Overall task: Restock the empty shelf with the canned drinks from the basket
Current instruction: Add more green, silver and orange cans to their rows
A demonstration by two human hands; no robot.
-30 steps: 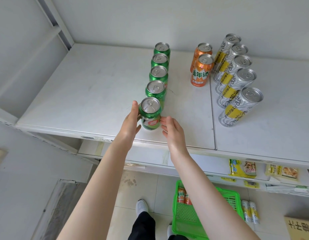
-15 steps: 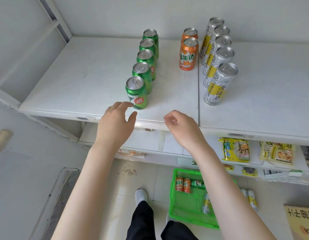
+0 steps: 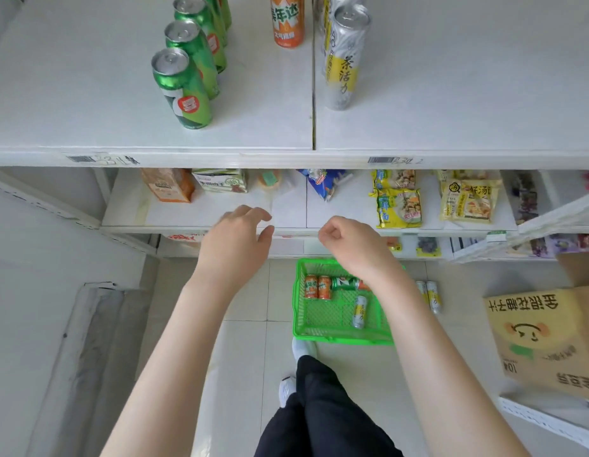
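Observation:
A row of green cans (image 3: 184,89) stands on the white top shelf (image 3: 253,127), with an orange can (image 3: 287,21) and tall silver-yellow cans (image 3: 344,57) to their right. On the floor below sits the green basket (image 3: 319,331). It holds two orange cans (image 3: 317,287), a green can (image 3: 344,283) lying down and a silver-yellow can (image 3: 359,311). My left hand (image 3: 235,245) hangs below the shelf edge, fingers apart and empty. My right hand (image 3: 352,249) is loosely curled above the basket and holds nothing.
Snack packets (image 3: 398,202) and cartons (image 3: 220,181) lie on the lower shelf. Two silver-yellow cans (image 3: 430,296) rest on the floor right of the basket. A cardboard box (image 3: 543,338) stands at the right. My legs and shoes (image 3: 303,347) are just in front of the basket.
Both hands have left the front green can and dropped below the top shelf's edge. The view has tilted down, bringing the basket and floor into sight.

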